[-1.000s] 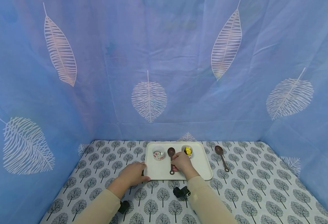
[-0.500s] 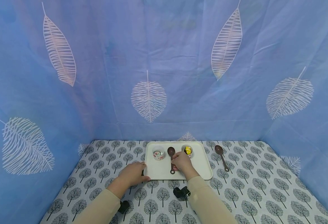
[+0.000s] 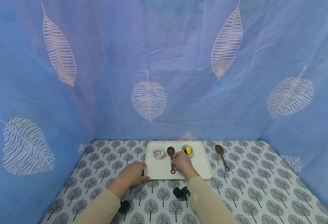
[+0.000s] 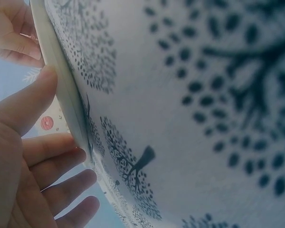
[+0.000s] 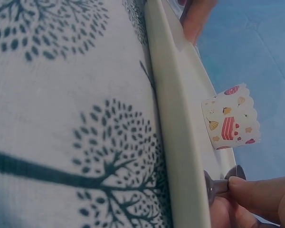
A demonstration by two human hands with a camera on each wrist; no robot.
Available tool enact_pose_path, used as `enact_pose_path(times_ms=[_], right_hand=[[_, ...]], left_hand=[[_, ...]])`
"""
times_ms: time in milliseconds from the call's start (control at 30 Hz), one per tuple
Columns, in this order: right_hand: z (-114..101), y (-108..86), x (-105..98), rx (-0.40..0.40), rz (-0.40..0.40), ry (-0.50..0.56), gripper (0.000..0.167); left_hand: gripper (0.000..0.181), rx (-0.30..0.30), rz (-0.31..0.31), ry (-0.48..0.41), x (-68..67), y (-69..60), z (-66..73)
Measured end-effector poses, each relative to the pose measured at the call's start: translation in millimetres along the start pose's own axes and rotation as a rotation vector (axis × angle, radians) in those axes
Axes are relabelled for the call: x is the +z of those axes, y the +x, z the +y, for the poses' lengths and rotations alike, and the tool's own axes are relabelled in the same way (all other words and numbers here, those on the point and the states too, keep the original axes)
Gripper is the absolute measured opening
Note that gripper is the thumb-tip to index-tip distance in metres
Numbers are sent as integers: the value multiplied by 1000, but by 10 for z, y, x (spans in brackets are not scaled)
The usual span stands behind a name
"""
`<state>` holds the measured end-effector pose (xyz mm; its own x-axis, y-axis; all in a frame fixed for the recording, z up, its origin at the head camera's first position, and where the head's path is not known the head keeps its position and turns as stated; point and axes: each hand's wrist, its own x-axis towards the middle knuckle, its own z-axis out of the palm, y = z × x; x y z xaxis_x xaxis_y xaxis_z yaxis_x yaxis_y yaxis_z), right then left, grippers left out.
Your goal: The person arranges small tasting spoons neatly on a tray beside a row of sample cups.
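Observation:
A white rectangular tray (image 3: 159, 173) lies on the patterned cloth. My right hand (image 3: 181, 161) pinches the handle of a dark brown spoon (image 3: 171, 151) over the tray's middle, bowl pointing away. In the right wrist view, thumb and fingertips meet on the spoon (image 5: 221, 186). My left hand (image 3: 133, 174) is at the tray's near left corner, fingers fairly straight. Thumb and index fingertip touch the tray rim (image 4: 69, 102) in the left wrist view. A patterned paper cup (image 3: 158, 154) stands on the tray's left side. Another small cup (image 3: 190, 156) with yellow and dark contents stands right of the spoon.
A second brown spoon (image 3: 222, 158) lies on the cloth to the right of the tray. The cloth (image 3: 150, 205) is printed with trees. A blue curtain (image 3: 164, 102) with leaf prints hangs behind the table and along both sides.
The spoon has turned very slightly in my right hand, its bowl a little to the left and its handle end a little to the right. Both hands stay in place.

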<state>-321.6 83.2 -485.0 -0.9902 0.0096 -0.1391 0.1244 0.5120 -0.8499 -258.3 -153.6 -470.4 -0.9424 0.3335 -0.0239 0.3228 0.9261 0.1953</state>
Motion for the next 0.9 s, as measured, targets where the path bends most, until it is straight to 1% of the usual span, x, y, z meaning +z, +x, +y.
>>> enact_pose_path(times_ms=[333, 533, 900], right_hand=[[-29, -39, -24, 17, 8, 9, 18], [-64, -62, -60, 11, 2, 5, 20], [-224, -231, -197, -18, -18, -25, 24]], left_hand=[[58, 3, 8, 4, 19, 19, -3], [59, 5, 6, 12, 13, 17, -6], [61, 11, 11, 12, 7, 2, 6]])
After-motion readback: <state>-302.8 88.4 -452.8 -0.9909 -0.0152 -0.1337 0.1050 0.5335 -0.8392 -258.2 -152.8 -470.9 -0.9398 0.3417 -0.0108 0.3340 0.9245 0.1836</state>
